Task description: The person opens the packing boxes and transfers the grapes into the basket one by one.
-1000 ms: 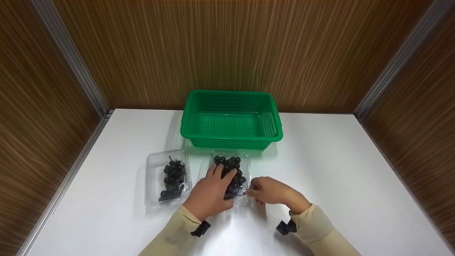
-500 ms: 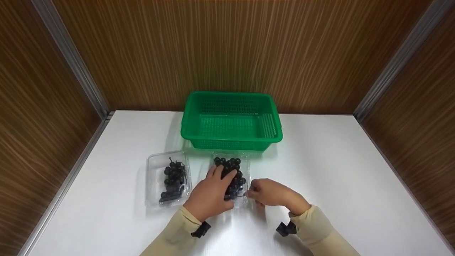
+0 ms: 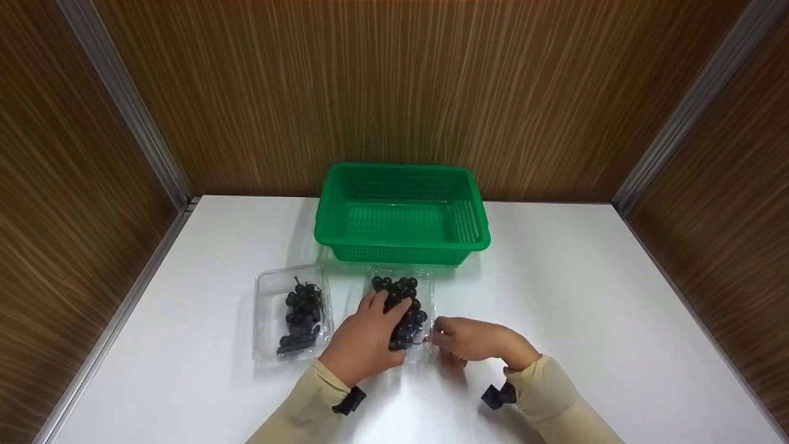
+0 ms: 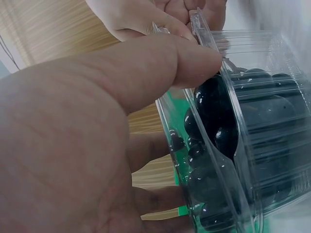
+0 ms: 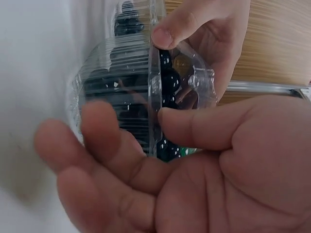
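Observation:
A clear plastic clamshell box (image 3: 425,277) of dark grapes (image 3: 404,330) lies before me in the head view. My left hand (image 3: 362,342) holds it from the left, fingers spread over the lid. In the left wrist view, its thumb presses the rim (image 4: 236,114) of the box while the other fingers lie across the lid. At the box's near right edge, my right hand (image 3: 471,339) pinches the rim. The right wrist view has that thumb's tip against the rim (image 5: 154,87), a finger opposite below it and the remaining fingers loosely bent.
Left of the hands stands a second clear plastic box (image 3: 269,314) with dark grapes (image 3: 303,311) in it. A green plastic basket (image 3: 400,254) stands behind both boxes. Wood-grain panels (image 3: 394,80) enclose the white table (image 3: 573,296) at the back and sides.
The lower fingers of my right hand have loosened slightly downward below the rim. My left hand stays on the lid, and the whole head view has shifted a little.

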`<state>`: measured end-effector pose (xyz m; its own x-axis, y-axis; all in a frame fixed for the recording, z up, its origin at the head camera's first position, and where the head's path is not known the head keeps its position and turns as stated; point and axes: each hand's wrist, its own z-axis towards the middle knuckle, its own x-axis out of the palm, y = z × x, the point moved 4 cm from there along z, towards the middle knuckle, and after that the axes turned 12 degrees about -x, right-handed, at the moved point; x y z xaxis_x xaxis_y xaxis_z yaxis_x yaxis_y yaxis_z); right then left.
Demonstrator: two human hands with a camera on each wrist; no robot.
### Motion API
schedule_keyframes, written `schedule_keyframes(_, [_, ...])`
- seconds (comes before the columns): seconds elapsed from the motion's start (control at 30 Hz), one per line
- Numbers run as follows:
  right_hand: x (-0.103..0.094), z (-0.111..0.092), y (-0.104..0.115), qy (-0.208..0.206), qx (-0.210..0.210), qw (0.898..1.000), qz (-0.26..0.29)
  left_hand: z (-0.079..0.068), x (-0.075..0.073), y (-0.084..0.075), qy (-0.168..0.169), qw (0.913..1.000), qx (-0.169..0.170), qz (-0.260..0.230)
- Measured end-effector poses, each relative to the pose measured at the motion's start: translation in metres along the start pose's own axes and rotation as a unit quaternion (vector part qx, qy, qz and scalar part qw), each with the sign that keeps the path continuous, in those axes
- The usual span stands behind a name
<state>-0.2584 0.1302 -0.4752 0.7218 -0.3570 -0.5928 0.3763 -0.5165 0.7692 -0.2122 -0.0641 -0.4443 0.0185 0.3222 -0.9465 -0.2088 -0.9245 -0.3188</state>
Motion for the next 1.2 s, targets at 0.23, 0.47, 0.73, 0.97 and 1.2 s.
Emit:
schedule_keyframes(0.23, [-0.003, 0.002, -0.012, 0.012, 0.004, 0.997, 0.071, 0.0, 0.0, 0.0, 0.003, 1.0, -0.001, 0.0])
schedule_keyframes(0.47, [-0.005, 0.002, -0.015, 0.007, 0.0, 0.997, 0.082, 0.001, -0.001, 0.0, 0.003, 1.0, -0.001, -0.005])
schedule_keyframes(0.73, [-0.005, 0.001, -0.008, 0.001, -0.009, 0.999, 0.049, -0.001, -0.004, 0.0, -0.01, 0.9998, 0.003, -0.015])
schedule_keyframes(0.97, [-0.005, 0.001, -0.004, -0.012, -0.016, 1.0, 0.022, -0.001, -0.005, 0.003, -0.006, 0.9995, 0.0, -0.032])
schedule_keyframes(1.2, [-0.005, 0.002, -0.005, -0.012, -0.02, 1.0, 0.01, 0.0, -0.006, 0.005, 0.009, 0.9988, 0.001, -0.048])
